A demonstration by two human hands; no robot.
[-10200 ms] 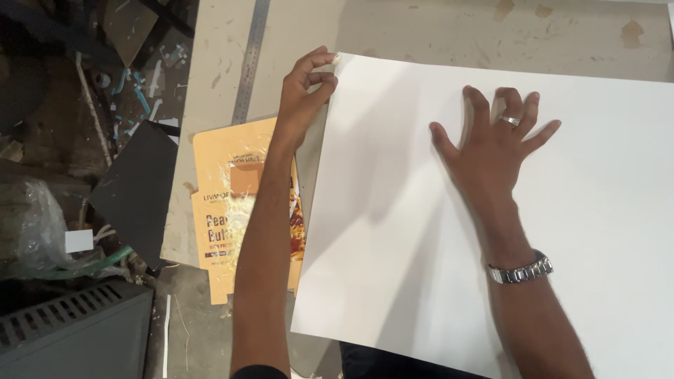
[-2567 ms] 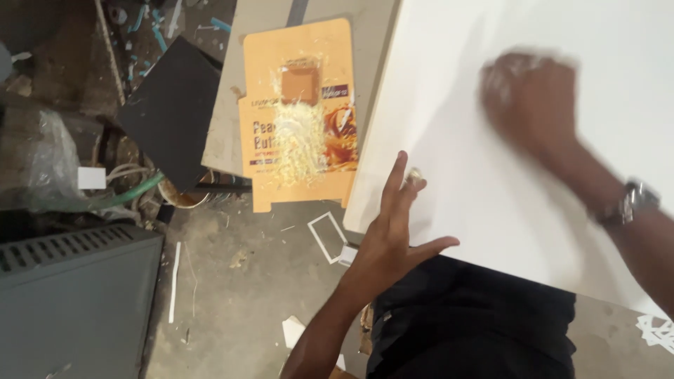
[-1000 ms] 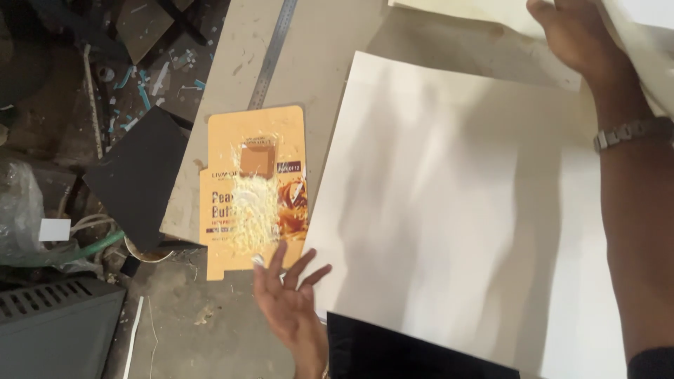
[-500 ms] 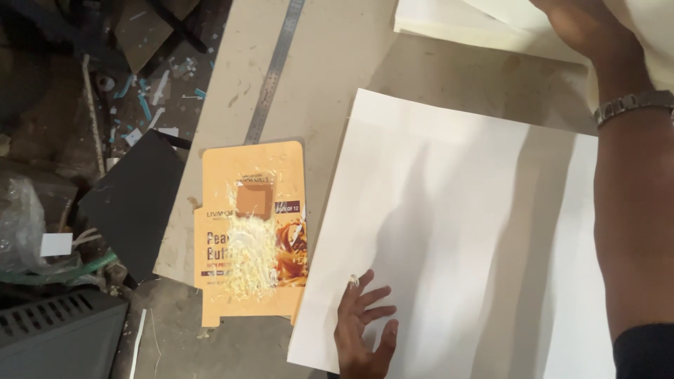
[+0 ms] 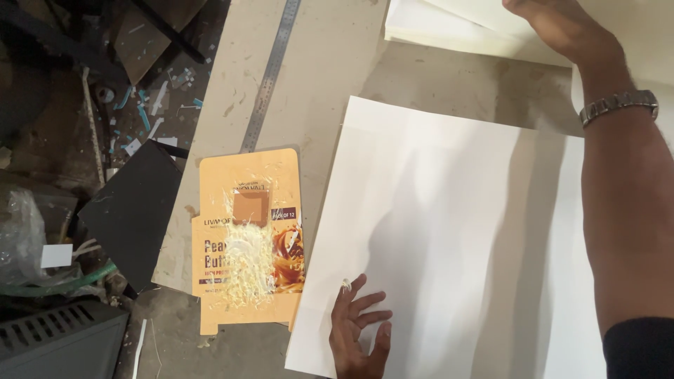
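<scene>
A large white sheet of board (image 5: 449,238) is laid flat on the pale worktop (image 5: 330,63), its near left corner reaching past the worktop edge. The left hand (image 5: 358,333) is pressed palm down on that near left part of the sheet, with the fingers (image 5: 371,303) spread open and nothing gripped. A small pale fleck is seen at the tip of one finger.

The right hand (image 5: 554,24) is stretched out to the far edge of the worktop, where it is laid on a stack of cream sheets (image 5: 449,28). Its fingers are cut off by the top of the frame, so whether they are open or closed cannot be told. A metal wristwatch (image 5: 618,105) is worn on the right wrist, and the forearm is held above the right part of the white sheet, where its shadow is cast.

Just beside the sheet's left edge, a flattened orange carton (image 5: 249,238) is lying partly over the worktop edge; a small brown square (image 5: 250,208) and a scatter of pale shavings (image 5: 246,270) are resting on it. A steel ruler (image 5: 270,74) is laid along the worktop beyond the carton. To the left, on the littered floor, a black board (image 5: 130,210), a grey grille (image 5: 56,344) and a green hose (image 5: 49,286) are seen.
</scene>
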